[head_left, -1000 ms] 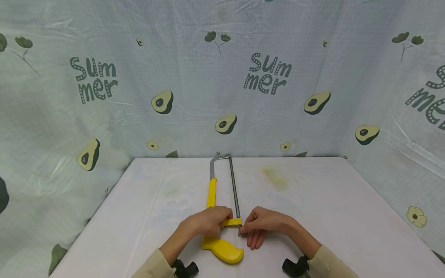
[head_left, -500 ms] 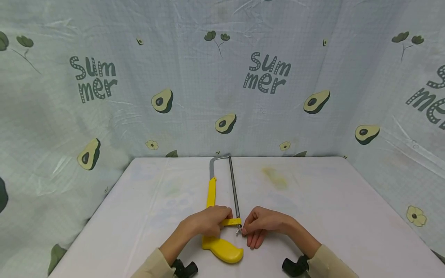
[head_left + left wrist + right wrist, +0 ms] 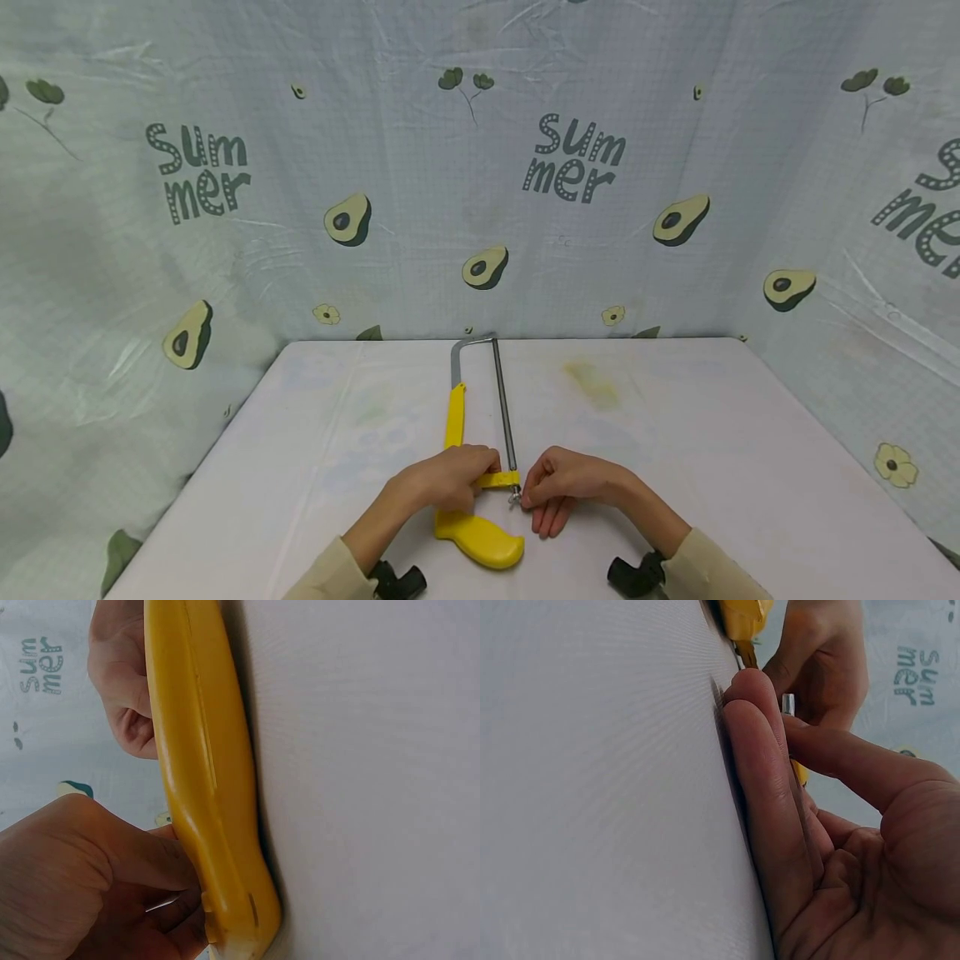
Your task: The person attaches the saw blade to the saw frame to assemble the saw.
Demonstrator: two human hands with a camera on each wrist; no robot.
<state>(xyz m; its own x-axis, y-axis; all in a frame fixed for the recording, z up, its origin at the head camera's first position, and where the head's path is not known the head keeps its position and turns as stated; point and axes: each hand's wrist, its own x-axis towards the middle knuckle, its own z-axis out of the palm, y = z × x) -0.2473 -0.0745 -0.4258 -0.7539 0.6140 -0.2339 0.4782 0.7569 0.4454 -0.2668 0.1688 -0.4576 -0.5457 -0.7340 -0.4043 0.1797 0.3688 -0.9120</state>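
A hacksaw (image 3: 480, 540) with a yellow handle and grey metal bow lies on the white table, its far end near the back edge. Its dark grey blade (image 3: 504, 400) runs along the right side. My left hand (image 3: 459, 477) grips the yellow frame just above the handle. At the blade's near end, below the yellow crosspiece (image 3: 499, 480), sits a small silver wing nut (image 3: 514, 499). Thumb and index finger of my right hand (image 3: 566, 487) pinch at its right side. In the right wrist view a metal tip (image 3: 788, 703) shows beyond the thumb; the other fingers lie along the table.
The white table (image 3: 675, 433) extends around the saw on all sides and carries a faint yellowish stain (image 3: 592, 385). Behind it and at both sides hangs a pale curtain (image 3: 420, 167) printed with avocados and lettering. A black wrist camera (image 3: 636, 577) sits below my right hand.
The wing nut has turned, its wings standing at a different angle and more in sight. My right fingertips have shifted slightly right. The left hand and the hacksaw stay in place.
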